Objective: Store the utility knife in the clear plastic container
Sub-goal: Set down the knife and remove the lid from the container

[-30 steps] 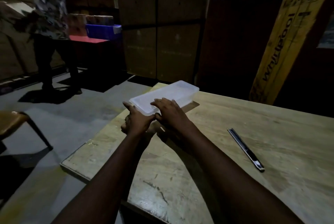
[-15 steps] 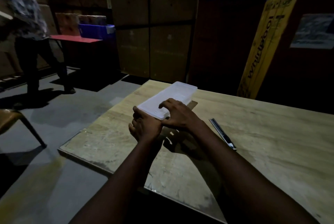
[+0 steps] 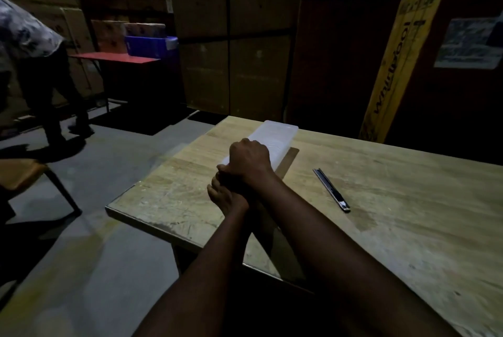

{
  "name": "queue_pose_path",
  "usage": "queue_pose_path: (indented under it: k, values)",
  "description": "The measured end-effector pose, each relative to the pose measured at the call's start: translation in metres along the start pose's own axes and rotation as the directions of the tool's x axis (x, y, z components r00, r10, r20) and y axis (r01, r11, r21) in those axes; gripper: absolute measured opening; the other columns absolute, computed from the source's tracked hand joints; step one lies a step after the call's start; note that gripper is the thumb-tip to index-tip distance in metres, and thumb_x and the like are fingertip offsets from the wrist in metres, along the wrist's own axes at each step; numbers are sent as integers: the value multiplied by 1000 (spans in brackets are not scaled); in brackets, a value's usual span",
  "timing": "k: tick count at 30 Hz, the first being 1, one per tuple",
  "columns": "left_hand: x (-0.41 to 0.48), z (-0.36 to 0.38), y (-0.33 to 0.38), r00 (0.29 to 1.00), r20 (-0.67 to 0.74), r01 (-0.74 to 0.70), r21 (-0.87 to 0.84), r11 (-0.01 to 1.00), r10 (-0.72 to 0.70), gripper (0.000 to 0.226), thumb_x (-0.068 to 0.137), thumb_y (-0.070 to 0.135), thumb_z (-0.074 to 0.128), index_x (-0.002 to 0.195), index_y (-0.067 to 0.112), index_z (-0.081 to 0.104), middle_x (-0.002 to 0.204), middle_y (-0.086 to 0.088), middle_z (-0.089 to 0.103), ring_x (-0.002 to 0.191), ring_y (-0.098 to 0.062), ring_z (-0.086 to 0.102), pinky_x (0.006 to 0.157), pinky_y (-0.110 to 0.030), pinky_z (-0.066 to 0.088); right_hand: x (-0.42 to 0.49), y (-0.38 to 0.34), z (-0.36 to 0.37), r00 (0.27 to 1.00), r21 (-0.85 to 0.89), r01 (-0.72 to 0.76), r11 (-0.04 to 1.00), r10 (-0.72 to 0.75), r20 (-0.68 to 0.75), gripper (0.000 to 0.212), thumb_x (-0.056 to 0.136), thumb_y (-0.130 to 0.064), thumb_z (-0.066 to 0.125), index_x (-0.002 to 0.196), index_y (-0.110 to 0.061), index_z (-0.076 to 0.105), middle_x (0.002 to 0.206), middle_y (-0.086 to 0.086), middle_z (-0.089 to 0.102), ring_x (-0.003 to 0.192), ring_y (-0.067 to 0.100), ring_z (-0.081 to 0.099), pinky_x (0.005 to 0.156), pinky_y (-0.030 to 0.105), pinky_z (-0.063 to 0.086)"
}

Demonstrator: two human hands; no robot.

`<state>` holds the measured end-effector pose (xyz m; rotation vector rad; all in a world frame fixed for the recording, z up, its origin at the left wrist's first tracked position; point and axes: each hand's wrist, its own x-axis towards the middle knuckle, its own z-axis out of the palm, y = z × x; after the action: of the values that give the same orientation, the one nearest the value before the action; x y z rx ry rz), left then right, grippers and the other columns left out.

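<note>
A long clear plastic container (image 3: 275,136) with its lid on lies on the wooden table (image 3: 381,200), near the far left corner. My right hand (image 3: 249,162) grips its near end from above, fingers curled over the lid's edge. My left hand (image 3: 226,195) sits just below and under the right one, pressed against the same near end; its fingers are mostly hidden. The utility knife (image 3: 330,189), slim, dark and metallic, lies flat on the table to the right of the container, apart from both hands.
A person in a patterned shirt (image 3: 30,37) stands at the far left on the grey floor. A brown chair (image 3: 24,176) is to the left of the table. Cardboard boxes (image 3: 231,42) and a tall yellow carton (image 3: 402,59) line the back.
My right hand has closed down over the container's near end and my left hand has slid beneath it. The camera has shifted, so the knife appears nearer the hands.
</note>
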<state>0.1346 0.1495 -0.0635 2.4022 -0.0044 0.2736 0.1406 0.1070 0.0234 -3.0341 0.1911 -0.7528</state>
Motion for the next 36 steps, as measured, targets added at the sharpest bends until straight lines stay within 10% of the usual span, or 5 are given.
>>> queue_pose_path:
  k: [7,21,24,30,36]
  values:
    - [1,-6,-1,999,26,38,-133,990,-35,50,103,17,39,149,-1,33,154,-22,36,146,-33,28,123,-39,12,-5,-8,-1,998,-54,59,997,-61,-32,45,68,-43,70,51,-15,40,47,-2,24,48,21,38,50,27,28]
    - [0,-3,9,989,-144,-17,26,1000,20,26,94,15,47,113,0,58,115,-22,62,109,-38,59,100,-46,43,-4,3,-15,967,64,60,996,-42,-251,37,93,-38,49,79,-6,62,75,16,60,66,32,60,52,32,38]
    - [-2,-3,15,998,-53,32,-7,999,-32,73,74,56,44,123,1,52,124,-21,58,117,-39,53,103,-50,38,-10,29,-28,935,187,-99,977,156,-320,42,95,-45,40,93,-8,60,86,16,61,75,33,58,56,32,32]
    - [10,-2,11,996,-71,64,33,997,-61,122,40,83,66,130,3,44,128,-18,54,118,-38,51,98,-49,39,-47,98,-39,651,830,-391,398,757,-56,34,93,-28,50,80,-1,64,83,27,69,71,38,70,64,43,58]
    - [22,-5,7,986,-115,124,15,992,-121,117,45,78,71,130,3,42,131,-19,53,120,-38,48,98,-52,37,-94,103,-28,625,848,-446,-287,577,525,25,96,-9,49,106,13,56,84,25,68,53,21,70,45,28,57]
